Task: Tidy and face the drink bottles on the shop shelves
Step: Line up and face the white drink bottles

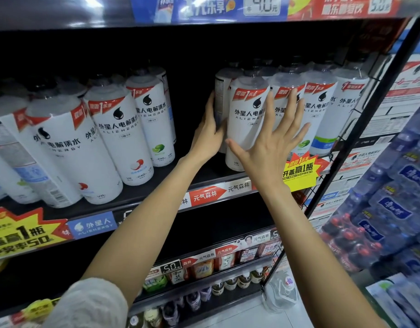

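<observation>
My one head camera looks forward, close to the shelf point(142, 197); my left hand point(210, 129) and right hand point(273, 140) sit mid-frame.

**Obscured and Unreadable Items**

The bottle caps point(251, 67) on the middle shelf are lost in shadow. The right hand point(273, 140) covers part of the front bottle's label point(245, 119). The leftmost bottle point(0, 162) is cut by the frame edge. Lower-shelf labels point(225, 259) are too small to read. The top price strip point(263, 5) is blurred.
</observation>
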`<state>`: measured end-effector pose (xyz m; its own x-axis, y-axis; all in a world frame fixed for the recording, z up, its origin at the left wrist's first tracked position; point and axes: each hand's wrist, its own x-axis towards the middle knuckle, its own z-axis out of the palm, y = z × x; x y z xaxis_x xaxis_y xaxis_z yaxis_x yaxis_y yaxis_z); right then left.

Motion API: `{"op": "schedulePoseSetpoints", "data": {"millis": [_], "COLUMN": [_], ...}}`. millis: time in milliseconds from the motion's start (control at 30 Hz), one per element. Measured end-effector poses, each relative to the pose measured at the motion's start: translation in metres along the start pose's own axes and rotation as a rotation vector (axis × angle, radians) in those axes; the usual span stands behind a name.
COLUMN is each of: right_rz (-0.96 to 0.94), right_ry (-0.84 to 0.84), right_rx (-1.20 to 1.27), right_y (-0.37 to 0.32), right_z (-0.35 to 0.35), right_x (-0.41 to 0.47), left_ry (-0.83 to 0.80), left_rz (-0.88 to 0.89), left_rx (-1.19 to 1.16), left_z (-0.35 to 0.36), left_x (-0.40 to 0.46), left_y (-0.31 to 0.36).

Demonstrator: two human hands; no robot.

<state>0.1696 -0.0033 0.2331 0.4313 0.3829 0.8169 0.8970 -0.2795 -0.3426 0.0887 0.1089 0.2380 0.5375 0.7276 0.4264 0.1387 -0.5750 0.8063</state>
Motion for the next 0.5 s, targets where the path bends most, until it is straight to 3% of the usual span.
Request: {"op": "schedulePoseSetpoints", "data": {"millis": [300,400,500], "right_rz": [-0.029,-0.064,-0.158], "right_ry": [-0.055,-0.066,-0.023], "right_rx": [0.033,0.077,0.124], "right_y": [0.000,0.002,0.002], "right_z": [-0.003,-0.011,-0.022], "right_x": [-0.002,-0.004,-0.010], "left_ry": [-0.111,-0.060,-0.015], "left_rz": [-0.167,-0.206,-0.185], "left_rx": [-0.138,-0.207,-0.124], "left_z": [-0.005,-0.005,-0.009], "left_x": [-0.006,-0.016,-0.040], "left_y": [0.017,0.031,0.041]}}
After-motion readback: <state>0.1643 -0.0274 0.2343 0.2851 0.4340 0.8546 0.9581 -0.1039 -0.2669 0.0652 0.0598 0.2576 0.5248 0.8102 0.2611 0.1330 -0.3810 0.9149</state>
